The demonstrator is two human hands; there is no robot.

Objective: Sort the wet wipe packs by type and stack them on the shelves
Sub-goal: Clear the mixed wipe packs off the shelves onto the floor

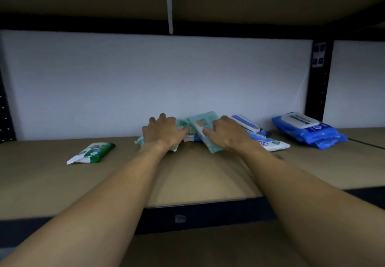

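hands (226, 134) grip teal packs (205, 126) on shelf (52, 181)

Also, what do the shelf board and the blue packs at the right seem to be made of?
Shelf board: looks like pressed wood or fibreboard, matte tan, no visible grain; uncertain. Blue packs: soft plastic film, glossy, with wrinkles and highlights; the top one carries a white lid, probably rigid plastic.
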